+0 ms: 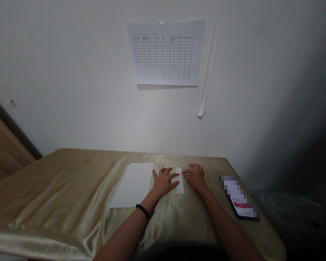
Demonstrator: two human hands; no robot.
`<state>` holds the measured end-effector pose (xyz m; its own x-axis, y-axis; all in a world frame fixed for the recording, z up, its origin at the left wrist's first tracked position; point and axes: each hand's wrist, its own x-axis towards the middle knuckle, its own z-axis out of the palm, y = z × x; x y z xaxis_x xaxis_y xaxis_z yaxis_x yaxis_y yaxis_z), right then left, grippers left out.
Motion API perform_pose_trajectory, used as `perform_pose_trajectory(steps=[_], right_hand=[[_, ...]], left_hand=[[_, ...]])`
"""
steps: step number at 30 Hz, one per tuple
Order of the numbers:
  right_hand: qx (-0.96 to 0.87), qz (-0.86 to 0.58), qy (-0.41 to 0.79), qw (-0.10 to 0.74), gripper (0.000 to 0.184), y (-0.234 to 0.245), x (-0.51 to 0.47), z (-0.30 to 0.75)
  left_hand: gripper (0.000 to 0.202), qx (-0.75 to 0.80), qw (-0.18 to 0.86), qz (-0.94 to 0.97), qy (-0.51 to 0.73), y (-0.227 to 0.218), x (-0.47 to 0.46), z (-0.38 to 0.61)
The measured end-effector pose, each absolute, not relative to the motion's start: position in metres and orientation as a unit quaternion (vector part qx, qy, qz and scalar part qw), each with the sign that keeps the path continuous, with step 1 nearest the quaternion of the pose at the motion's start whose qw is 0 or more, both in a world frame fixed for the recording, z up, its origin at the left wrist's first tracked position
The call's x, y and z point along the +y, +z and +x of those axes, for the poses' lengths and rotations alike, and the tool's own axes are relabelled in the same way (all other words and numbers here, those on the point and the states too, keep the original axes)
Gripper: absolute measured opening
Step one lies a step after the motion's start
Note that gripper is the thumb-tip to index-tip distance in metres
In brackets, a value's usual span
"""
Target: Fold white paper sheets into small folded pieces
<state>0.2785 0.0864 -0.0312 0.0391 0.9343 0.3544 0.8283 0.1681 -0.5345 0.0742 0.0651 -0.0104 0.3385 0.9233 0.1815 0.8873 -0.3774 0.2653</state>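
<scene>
A narrow white paper strip (179,183) with small holes along it lies on a table draped in a shiny beige cloth (70,188). My left hand (163,182) lies flat with spread fingers, its fingertips resting on the strip's left edge. A black band circles that wrist. My right hand (196,176) sits just right of the strip, fingers curled and pinched at the strip's upper right edge. A stack of white perforated sheets (133,185) lies immediately left of my left hand.
A phone (240,197) with a lit screen lies at the table's right edge. A printed grid sheet (165,54) and a loose white strip (208,76) hang on the wall behind. A wooden panel (5,148) stands at the far left.
</scene>
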Motion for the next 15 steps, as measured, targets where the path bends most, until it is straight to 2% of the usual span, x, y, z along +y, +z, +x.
perform_pose_trajectory(steps=[15], right_hand=[[-0.708,-0.628,0.12,0.3,0.005,-0.0293,0.0864,0.2828]], left_hand=[[0.04,0.558,0.069,0.814,0.146,-0.0049,0.0637,0.0755]])
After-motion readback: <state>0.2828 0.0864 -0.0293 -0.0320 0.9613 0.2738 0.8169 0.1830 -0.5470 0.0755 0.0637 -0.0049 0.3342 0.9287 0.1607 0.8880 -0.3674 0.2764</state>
